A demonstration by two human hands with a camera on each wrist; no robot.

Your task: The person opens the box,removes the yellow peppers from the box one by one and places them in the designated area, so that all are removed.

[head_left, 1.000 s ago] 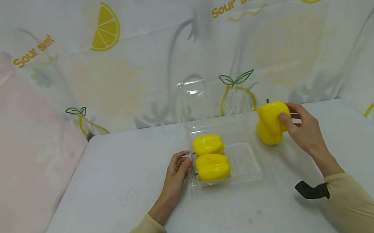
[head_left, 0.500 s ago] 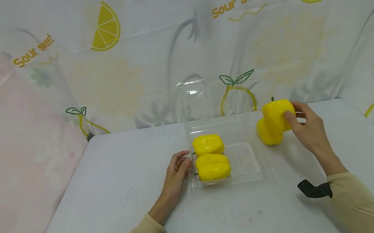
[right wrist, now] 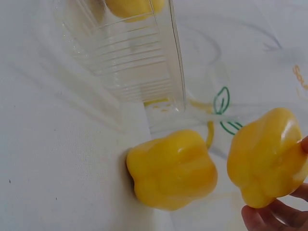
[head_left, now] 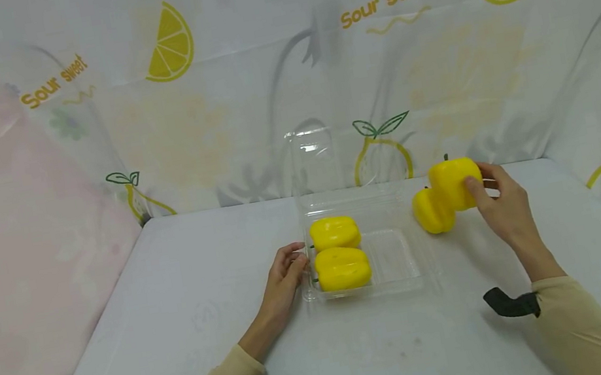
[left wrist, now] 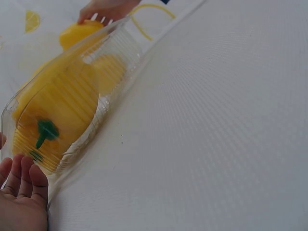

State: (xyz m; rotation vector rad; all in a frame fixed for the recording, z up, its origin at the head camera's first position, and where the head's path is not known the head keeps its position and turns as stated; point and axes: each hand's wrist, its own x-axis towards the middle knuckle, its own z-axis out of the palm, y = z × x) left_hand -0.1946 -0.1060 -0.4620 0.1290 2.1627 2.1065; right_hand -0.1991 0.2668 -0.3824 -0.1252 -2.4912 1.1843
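Observation:
My right hand point(head_left: 510, 209) holds a yellow bell pepper point(head_left: 453, 185) by its right side, thumb in front, stem up. In the right wrist view this pepper point(right wrist: 267, 156) is raised off the white table. A second bell pepper point(head_left: 432, 212) stands upright on the table, just left of it and partly behind it in the head view. Two more bell peppers point(head_left: 342, 268) lie on their sides in the left half of a clear plastic clamshell box point(head_left: 395, 286), stems to the left. The fingers of my left hand point(head_left: 281, 278) rest against the box's left wall.
The box's clear lid point(head_left: 313, 165) stands raised at the back. A printed cloth point(head_left: 239, 105) hangs behind the table point(head_left: 207, 309). A black device sits at each wrist, the right one point(head_left: 511, 302) over the table.
My right hand has moved a little to the right with its bell pepper, uncovering more of the standing one, whose stem now shows. The left hand and the box stay put.

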